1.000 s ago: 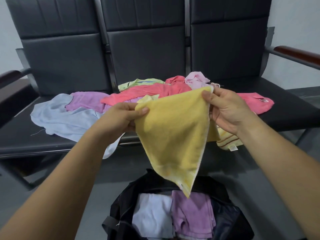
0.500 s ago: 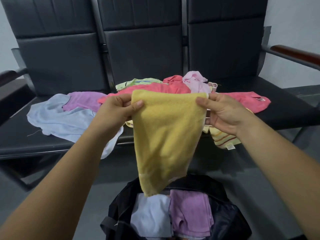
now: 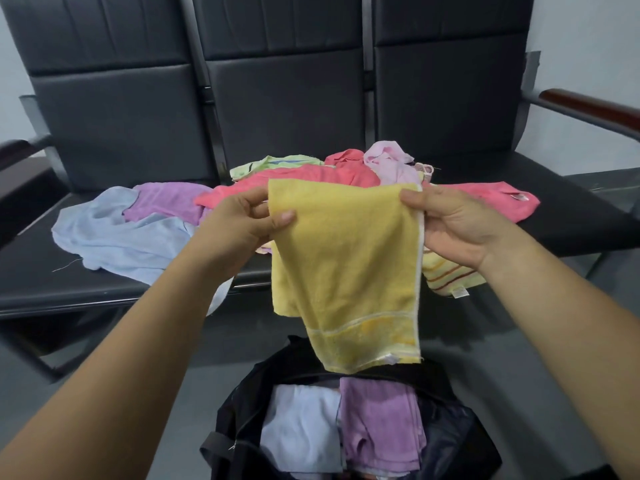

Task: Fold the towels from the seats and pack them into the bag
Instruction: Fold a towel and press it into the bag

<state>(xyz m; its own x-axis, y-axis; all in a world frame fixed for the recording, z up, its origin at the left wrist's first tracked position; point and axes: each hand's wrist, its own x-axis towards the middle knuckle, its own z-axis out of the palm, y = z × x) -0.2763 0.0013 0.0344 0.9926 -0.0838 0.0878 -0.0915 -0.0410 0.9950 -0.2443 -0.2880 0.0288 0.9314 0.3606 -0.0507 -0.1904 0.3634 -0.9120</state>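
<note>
Squarer than half a second ago, one yellow towel (image 3: 346,265) hangs spread! Left grip (image 3: 239,220) pinches its top-left corner, right grip (image 3: 457,223) pinches the top-right, above one black bag (image 3: 239,427) holding two folded towels (image 3: 301,431). At least six loose towels (image 3: 114,233) crowd three seats (image 3: 34,271) behind.

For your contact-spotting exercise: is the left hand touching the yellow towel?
Touching. The head view shows the left hand pinching the top left corner of the yellow towel, with its thumb pressed on the front.
</note>
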